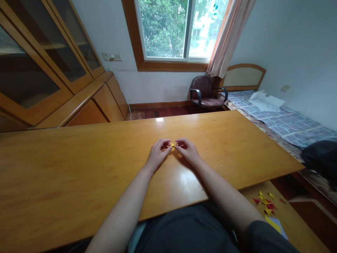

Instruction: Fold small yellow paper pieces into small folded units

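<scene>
Between my fingertips, just above the table, is a small yellow paper crane with thin pointed parts sticking out to the sides. My left hand pinches it from the left, thumb and fingers curled. From the other side my right hand grips it the same way, thumb close to the left thumb. The fingers hide part of the folded paper. Both forearms reach over the table's near edge.
At lower right, a lower wooden surface holds several yellow and red folded paper cranes and paper sheets. An armchair stands beyond the table, a bed to the right. Glass-door cabinets line the left.
</scene>
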Demonstrator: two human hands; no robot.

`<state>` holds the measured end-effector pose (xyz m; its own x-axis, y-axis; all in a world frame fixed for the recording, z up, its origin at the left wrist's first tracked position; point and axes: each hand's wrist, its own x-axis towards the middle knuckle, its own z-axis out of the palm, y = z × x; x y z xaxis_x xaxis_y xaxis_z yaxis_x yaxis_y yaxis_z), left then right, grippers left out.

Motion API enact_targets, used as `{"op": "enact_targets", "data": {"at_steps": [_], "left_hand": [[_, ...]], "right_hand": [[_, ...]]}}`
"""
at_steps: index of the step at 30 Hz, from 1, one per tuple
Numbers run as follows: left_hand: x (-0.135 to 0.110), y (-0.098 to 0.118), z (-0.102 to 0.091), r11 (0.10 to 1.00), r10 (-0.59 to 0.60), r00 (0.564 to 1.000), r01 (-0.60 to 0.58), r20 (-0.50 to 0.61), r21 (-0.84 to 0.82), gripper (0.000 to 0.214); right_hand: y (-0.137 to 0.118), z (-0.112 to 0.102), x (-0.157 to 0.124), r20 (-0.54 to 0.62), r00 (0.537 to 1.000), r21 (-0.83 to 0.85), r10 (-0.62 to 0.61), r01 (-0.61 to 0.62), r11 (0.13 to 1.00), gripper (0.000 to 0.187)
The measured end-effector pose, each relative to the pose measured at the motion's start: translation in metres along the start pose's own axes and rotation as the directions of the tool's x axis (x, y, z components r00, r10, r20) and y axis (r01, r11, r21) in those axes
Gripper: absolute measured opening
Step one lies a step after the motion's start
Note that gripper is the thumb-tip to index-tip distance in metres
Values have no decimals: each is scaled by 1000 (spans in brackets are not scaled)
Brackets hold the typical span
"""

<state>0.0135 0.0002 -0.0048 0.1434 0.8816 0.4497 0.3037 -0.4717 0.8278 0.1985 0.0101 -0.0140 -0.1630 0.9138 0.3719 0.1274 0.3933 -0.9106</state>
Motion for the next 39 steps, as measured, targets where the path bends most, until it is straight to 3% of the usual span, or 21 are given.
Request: {"op": "enact_targets", "data": {"at_steps": [13, 23, 29, 39], "left_hand": [[3, 5, -6, 995, 8, 1000, -10, -15, -98, 12], [3, -5, 2, 916, -240, 966, 257, 94, -307, 23], [2, -5, 1, 930, -242, 957, 275, 158, -243, 19], [1, -5, -3, 963, -196, 969, 219, 150, -158, 19]], "right_hand": [[-7, -3, 2, 49, 999, 8, 23, -24, 1000, 16], [-3, -5, 3, 29, 999, 36, 20, -21, 999, 18], [-2, -4, 3, 39, 998, 52, 53, -55, 997, 19], [-6, -4, 3, 75, 997, -27, 6, -4, 1000, 17]]}}
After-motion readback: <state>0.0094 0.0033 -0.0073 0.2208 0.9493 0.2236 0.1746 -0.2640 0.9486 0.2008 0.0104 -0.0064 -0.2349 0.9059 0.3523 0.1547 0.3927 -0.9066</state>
